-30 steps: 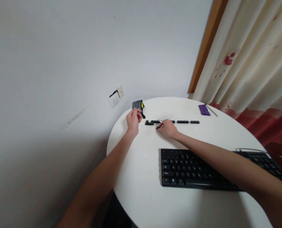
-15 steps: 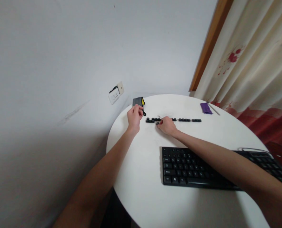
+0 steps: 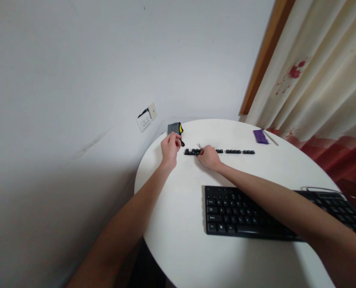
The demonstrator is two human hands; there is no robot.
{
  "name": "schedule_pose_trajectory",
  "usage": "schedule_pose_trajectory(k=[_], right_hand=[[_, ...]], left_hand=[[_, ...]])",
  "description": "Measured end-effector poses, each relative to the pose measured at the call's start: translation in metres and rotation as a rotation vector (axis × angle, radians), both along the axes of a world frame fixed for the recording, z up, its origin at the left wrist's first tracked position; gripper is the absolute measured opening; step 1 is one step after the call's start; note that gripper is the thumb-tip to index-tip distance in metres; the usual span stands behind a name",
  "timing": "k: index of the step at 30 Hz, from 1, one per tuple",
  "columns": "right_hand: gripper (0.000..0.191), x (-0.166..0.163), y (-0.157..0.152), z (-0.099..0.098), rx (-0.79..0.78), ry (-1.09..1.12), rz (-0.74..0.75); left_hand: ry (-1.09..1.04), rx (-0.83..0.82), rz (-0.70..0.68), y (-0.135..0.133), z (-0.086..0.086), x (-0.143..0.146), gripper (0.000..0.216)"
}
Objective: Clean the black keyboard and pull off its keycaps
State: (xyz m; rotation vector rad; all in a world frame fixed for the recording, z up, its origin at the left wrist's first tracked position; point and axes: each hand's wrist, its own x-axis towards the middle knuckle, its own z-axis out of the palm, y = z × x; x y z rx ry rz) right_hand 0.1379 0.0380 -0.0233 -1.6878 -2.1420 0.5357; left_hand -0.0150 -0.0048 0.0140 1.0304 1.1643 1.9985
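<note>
My right hand is closed on the far part of the table, its fingertips pinching a small black keycap at the front of a row of keycaps. Out of the same hand sticks a thin metal two-pronged tool, pointing up and left; its other end is hidden. Several more keycaps run to the right in spaced groups, and a few lie at the row's left end. My left hand hovers left of the row with fingers pinched together; what they hold, if anything, cannot be made out.
A black keyboard lies near me, partly under my right forearm. Behind my left hand is a grey cloth item with a yellow patch. A purple cloth and a thin stick lie far right on the round white table.
My right hand has shifted slightly left and away from me, bringing the keycap from in front of the row up against it. The left hand stays in place.
</note>
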Motion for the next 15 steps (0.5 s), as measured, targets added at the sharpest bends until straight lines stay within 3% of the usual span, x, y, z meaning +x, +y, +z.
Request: schedule_pose_trajectory(k=[15], right_hand=[[0.021,-0.0019,0.0012,0.0007,-0.008,0.013,-0.003]], left_hand=[[0.013,-0.008,-0.009,-0.0011,0.0012,0.0021,0.03]])
